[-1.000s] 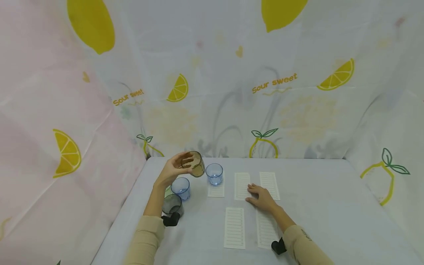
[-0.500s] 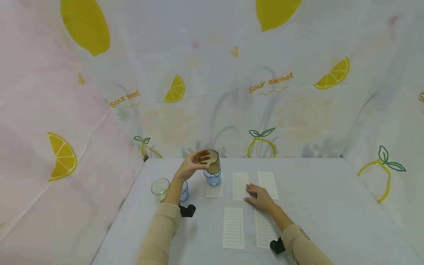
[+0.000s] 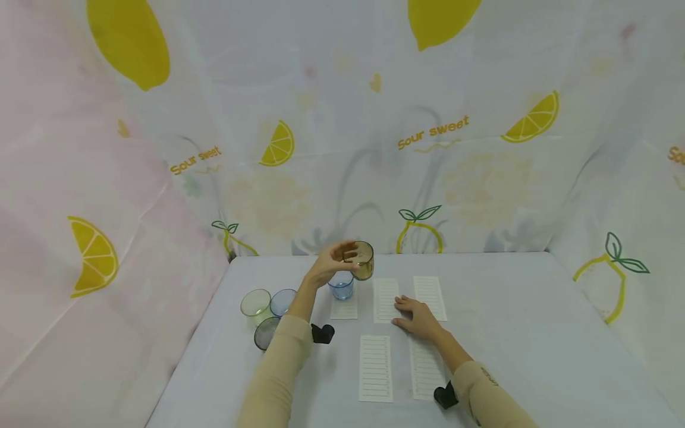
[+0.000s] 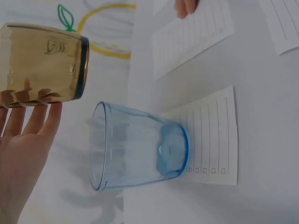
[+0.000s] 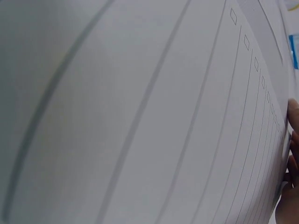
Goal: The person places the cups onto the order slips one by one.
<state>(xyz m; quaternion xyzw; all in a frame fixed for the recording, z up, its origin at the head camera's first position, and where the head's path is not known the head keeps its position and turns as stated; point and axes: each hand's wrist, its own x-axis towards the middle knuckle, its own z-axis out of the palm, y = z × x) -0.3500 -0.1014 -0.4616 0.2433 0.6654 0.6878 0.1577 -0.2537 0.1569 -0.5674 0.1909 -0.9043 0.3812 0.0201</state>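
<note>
My left hand [image 3: 329, 266] grips an amber glass [image 3: 365, 261] around its side, up in the air over the far part of the table. In the left wrist view the amber glass [image 4: 44, 63] is held higher than a clear blue glass [image 4: 140, 149], which stands upright on a lined paper card [image 4: 217, 140]. My right hand [image 3: 420, 320] lies low over the table with relaxed fingers, holding nothing. Its fingertips are at the edge of another lined card [image 3: 385, 300]. The right wrist view is filled by a lined card [image 5: 154, 116] seen very close, with the fingers at the right edge.
Left of my left forearm stand a green glass [image 3: 255, 304], a second blue glass [image 3: 282, 302] and a grey glass [image 3: 266, 334], close together. More lined cards lie at the back right [image 3: 430, 297], front middle [image 3: 376, 368] and under the right wrist. A lemon-print curtain [image 3: 321, 178] hangs behind the table.
My left hand has carried the amber glass rightward, passing above the standing blue glass to its right side. My right hand has stayed in place. The view has shifted slightly.
</note>
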